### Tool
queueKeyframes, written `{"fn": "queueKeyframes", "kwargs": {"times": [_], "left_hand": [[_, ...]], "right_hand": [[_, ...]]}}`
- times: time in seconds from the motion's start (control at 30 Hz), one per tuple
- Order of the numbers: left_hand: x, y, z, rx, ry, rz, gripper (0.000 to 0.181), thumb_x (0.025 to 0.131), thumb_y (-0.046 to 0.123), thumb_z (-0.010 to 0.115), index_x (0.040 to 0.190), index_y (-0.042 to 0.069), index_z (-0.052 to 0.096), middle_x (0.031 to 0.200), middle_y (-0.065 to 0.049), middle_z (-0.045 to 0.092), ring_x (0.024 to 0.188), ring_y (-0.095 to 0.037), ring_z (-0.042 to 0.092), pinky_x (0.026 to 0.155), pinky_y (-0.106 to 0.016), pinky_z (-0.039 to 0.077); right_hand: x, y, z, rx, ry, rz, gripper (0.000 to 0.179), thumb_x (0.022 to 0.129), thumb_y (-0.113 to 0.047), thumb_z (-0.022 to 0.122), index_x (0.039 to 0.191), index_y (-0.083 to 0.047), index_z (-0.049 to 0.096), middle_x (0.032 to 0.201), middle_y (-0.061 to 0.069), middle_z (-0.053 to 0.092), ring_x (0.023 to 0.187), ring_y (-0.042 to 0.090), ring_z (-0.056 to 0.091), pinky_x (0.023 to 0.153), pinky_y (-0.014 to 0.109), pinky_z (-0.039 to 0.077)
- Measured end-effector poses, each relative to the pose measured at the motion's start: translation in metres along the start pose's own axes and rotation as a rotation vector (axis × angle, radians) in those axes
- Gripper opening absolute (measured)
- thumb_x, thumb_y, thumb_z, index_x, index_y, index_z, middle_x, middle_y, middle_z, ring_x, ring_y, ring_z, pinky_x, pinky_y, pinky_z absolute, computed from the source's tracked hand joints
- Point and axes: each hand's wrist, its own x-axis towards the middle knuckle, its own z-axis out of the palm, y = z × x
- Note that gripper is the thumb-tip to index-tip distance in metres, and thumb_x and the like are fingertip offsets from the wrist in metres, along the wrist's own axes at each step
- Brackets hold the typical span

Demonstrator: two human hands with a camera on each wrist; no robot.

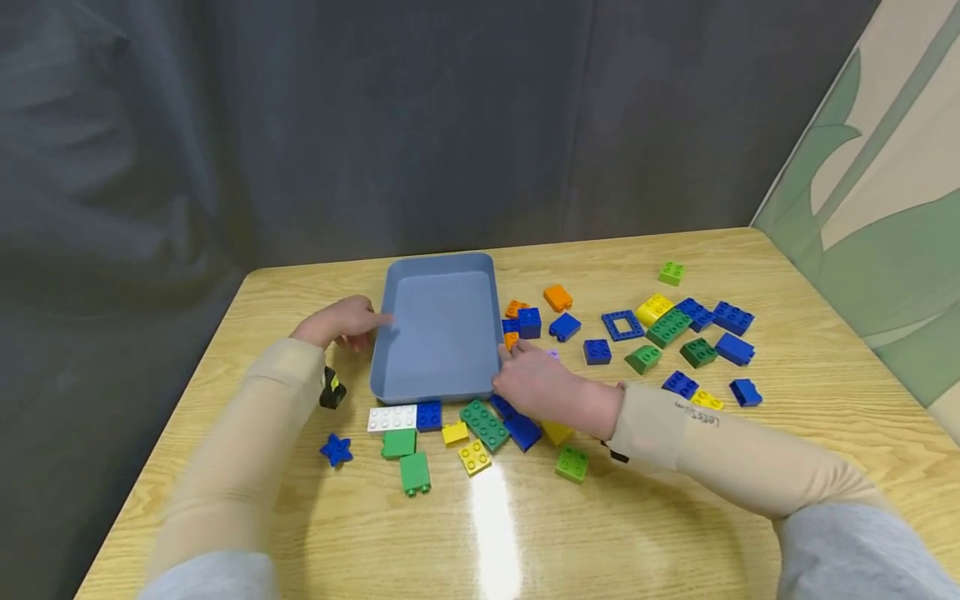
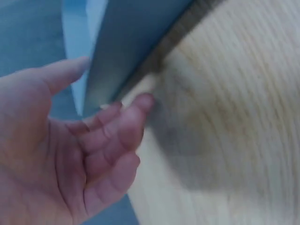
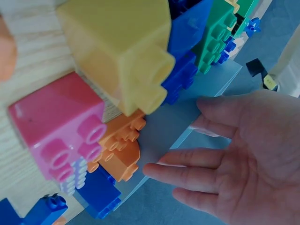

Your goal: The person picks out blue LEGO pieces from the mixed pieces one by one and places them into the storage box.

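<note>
A shallow blue-grey tray [image 1: 442, 265] lies on the wooden table between the two hands, its floor bare. At its left side is my left hand [image 1: 345, 322]; the thumb reaches over the rim, and in the left wrist view the other fingers [image 2: 126, 126] bend loosely beside the outer wall. My right hand [image 1: 540, 382] is at the tray's right side near the front corner. In the right wrist view its fingers [image 3: 192, 180] are nearly straight and overlap the rim, with a yellow brick [image 3: 117, 47] and a pink brick [image 3: 58, 122] close by.
Along the tray's front lie a white brick [image 1: 392, 418], a green brick [image 1: 484, 426] and several others. More bricks, among them a blue square frame [image 1: 622, 326], spread over the table's right side. A blue star-shaped piece [image 1: 336, 450] lies near the left forearm. A dark curtain [image 1: 420, 125] hangs behind.
</note>
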Motion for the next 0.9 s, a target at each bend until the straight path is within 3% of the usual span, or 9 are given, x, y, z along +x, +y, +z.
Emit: {"fn": "queueKeyframes", "kwargs": {"times": [0.2,0.43,0.6,0.7,0.9], "left_hand": [[0.012,-0.004,0.009,-0.097,-0.078,0.041,0.035,0.099,0.030,0.050,0.100,-0.005,0.054,0.073,-0.011,0.060,0.060,-0.019,0.058,0.059,-0.032,0.048],[0.016,-0.002,0.014,-0.121,-0.070,0.028,0.023,0.095,0.018,0.050,0.093,-0.004,0.054,0.066,-0.008,0.055,0.055,-0.018,0.054,0.056,-0.030,0.046],[0.015,0.002,0.015,-0.105,-0.058,0.034,0.022,0.096,0.018,0.049,0.091,-0.004,0.054,0.067,-0.008,0.055,0.057,-0.018,0.053,0.058,-0.031,0.046],[0.016,0.003,0.016,-0.103,-0.047,0.034,0.023,0.096,0.018,0.049,0.092,-0.004,0.054,0.069,-0.008,0.056,0.058,-0.019,0.054,0.059,-0.031,0.046],[0.017,0.002,0.015,-0.105,-0.043,0.018,0.023,0.097,0.018,0.048,0.092,-0.004,0.055,0.069,-0.009,0.056,0.059,-0.018,0.054,0.059,-0.032,0.046]], "right_hand": [[0.002,-0.003,0.002,-0.018,-0.011,-0.005,0.017,0.095,-0.012,0.060,0.100,-0.015,0.076,0.122,0.019,0.063,0.111,0.031,0.061,0.094,0.041,0.045],[0.003,-0.005,-0.002,-0.014,-0.081,0.028,0.020,0.096,-0.011,0.058,0.107,-0.015,0.075,0.129,0.021,0.057,0.117,0.035,0.056,0.098,0.043,0.042],[0.002,0.009,-0.012,0.177,-0.144,0.071,0.031,0.100,-0.022,0.055,0.126,-0.008,0.064,0.140,0.021,0.048,0.130,0.038,0.043,0.104,0.050,0.035],[0.002,0.033,-0.019,0.318,-0.099,0.121,0.045,0.099,-0.032,0.056,0.136,-0.005,0.054,0.146,0.020,0.041,0.133,0.037,0.040,0.104,0.053,0.033],[0.007,0.083,-0.016,0.487,-0.053,0.266,0.067,0.095,-0.033,0.064,0.148,-0.005,0.036,0.152,0.021,0.031,0.131,0.039,0.042,0.103,0.051,0.036]]}}
